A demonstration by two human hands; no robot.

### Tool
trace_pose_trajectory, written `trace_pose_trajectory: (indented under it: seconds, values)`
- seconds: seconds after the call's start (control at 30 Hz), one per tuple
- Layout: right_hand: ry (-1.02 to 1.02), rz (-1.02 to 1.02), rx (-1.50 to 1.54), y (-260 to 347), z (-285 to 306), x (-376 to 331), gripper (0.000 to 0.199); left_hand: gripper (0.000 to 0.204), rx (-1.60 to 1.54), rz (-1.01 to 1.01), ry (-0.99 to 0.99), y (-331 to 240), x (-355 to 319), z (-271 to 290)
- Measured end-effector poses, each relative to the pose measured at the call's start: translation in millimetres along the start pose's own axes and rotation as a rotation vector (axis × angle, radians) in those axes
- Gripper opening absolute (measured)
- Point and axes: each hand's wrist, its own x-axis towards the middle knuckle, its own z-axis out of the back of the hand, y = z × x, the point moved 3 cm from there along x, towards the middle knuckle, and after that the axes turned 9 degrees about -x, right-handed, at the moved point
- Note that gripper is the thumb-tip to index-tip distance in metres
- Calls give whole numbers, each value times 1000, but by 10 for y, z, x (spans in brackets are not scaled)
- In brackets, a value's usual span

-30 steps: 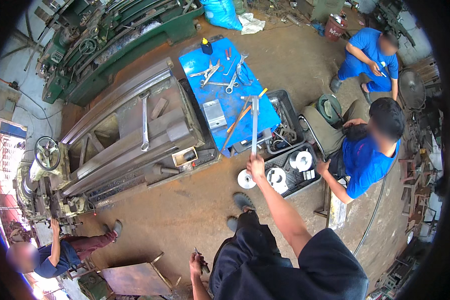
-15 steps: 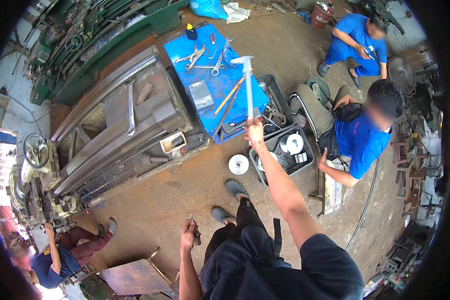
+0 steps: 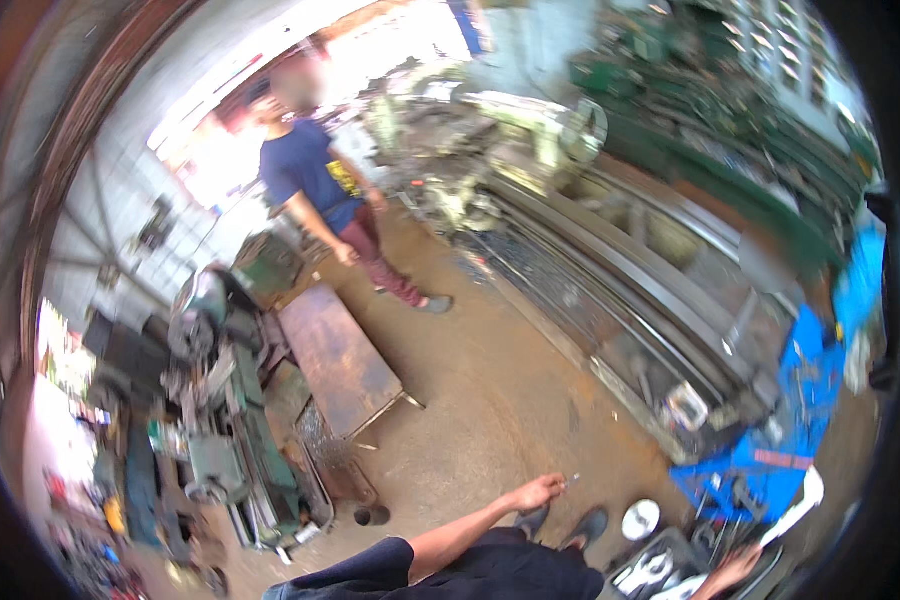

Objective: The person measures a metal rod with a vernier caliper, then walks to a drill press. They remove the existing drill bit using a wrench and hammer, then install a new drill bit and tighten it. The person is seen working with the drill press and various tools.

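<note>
My left hand is closed round a small pointed tool, whose metal tip pokes out past the fingers; the rest of it is hidden. At the lower right, my right hand grips a vernier caliper by one end, with its jaws pointing up and away. The caliper is held over the near end of a blue-covered table strewn with tools. Next to that hand, a black crate holds silvery round parts. A pale disc lies on the floor by my shoes.
A long lathe stretches across the right side, with a green machine behind it. A person in a dark blue shirt stands at its far end. A rusty-topped table and another green machine stand at left.
My view has swung left, so the blue table moves to the lower right and the co-workers at right leave the picture. The person in the dark shirt now shows upright. Both hands keep their tools.
</note>
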Motion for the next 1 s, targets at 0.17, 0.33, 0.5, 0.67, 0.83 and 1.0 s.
trace_pose_trajectory:
  seconds: [0.17, 0.33, 0.5, 0.67, 0.83, 1.0]
  values:
    - [269, 85, -297, 139, -188, -1391, 41, 26, -270, -160, -15, -394, -294, 292]
    - [934, 141, -437, 109, -1009, -2492, 26, 37, -466, -219, -80, -926, -755, 771]
    - [1250, 459, -698, 340, -1502, -3500, 26, 39, -241, -432, -261, -1473, -1325, 1241]
    - [1475, 631, -771, 963, -1954, -4313, 33, 12, -271, -496, -428, -1596, -1649, 1624]
    - [1647, 703, -693, 1290, -2494, -4906, 38, 13, -317, -399, -587, -1601, -1806, 1959]
    - [1649, 888, -678, 1234, -3092, -5391, 57, 15, -357, -325, -704, -1571, -1716, 2291]
